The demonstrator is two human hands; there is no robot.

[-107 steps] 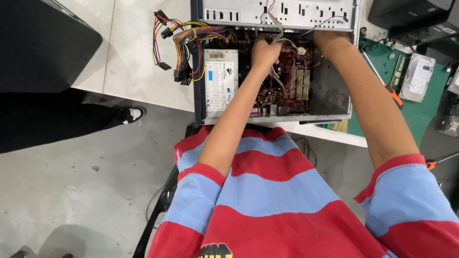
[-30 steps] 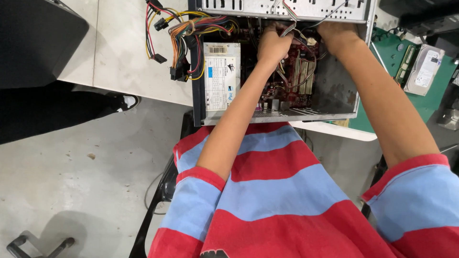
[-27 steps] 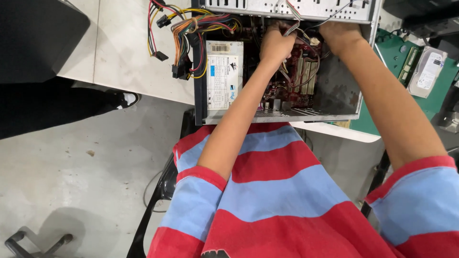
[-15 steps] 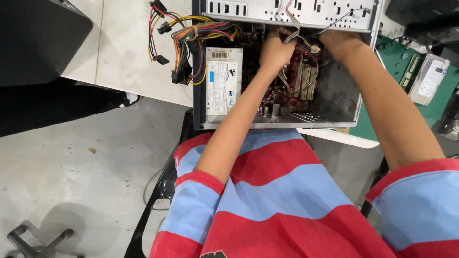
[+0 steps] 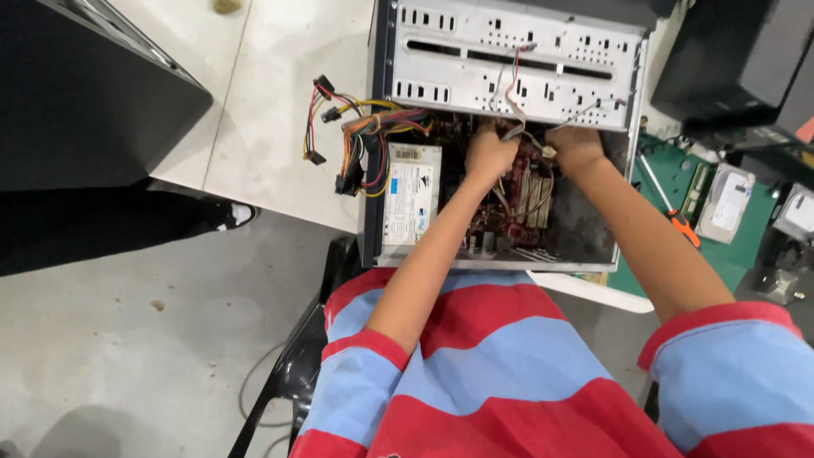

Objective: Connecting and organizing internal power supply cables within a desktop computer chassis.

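Observation:
An open computer case point(image 5: 517, 64) lies on its side on a white table point(image 5: 263, 93). Inside are a red motherboard point(image 5: 509, 212) and a grey power supply point(image 5: 411, 191) with a bundle of coloured wires point(image 5: 356, 140). My left hand point(image 5: 490, 154) is curled inside the case, just under the metal drive cage, closed around a grey ribbon cable point(image 5: 512, 127). My right hand point(image 5: 577, 146) is beside it, fingers pinched on a small pale connector point(image 5: 549, 153) at the end of thin wires. The fingertips are partly hidden.
A green mat point(image 5: 670, 187) right of the case holds an orange-handled screwdriver point(image 5: 682, 227) and a hard drive point(image 5: 729, 203). Black cases stand at the left point(image 5: 85, 93) and top right point(image 5: 729, 59). Another person's dark leg and shoe point(image 5: 233, 216) are on the floor.
Both hands have shifted from the middle of the motherboard up to the edge of the drive cage. The view has tilted so the case sits lower in the picture.

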